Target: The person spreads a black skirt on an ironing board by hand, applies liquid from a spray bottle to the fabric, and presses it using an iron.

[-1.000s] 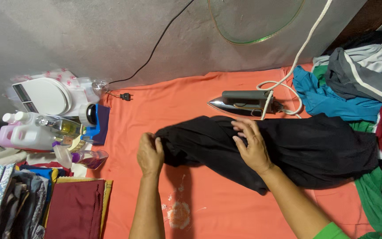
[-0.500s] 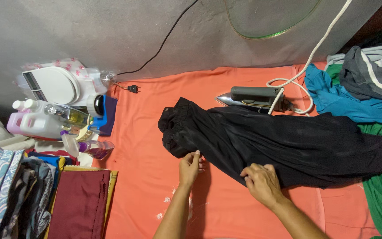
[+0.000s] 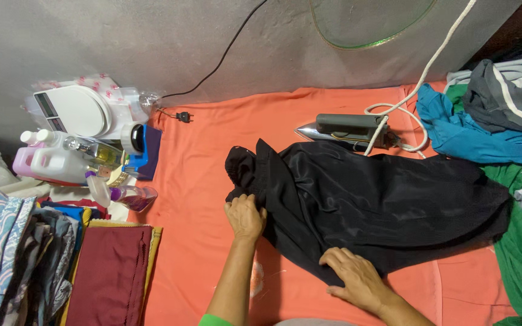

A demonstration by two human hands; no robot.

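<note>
Still smoothing that black garment (image 3: 370, 205) out on the orange cloth (image 3: 200, 181), only now spread wider than half a second back, waist end bunched at 9 o'clock and the rest running off toward 3. Left hand (image 3: 246, 217) up from the lower hem onto the bunched edge, fingers curled down on the fabric, while right hand (image 3: 354, 278) lies flat and spread on the near hem around 6. Looks like mid-flattening, with the iron (image 3: 345, 130) parked at 12, just beside the garment, untouched.
</note>
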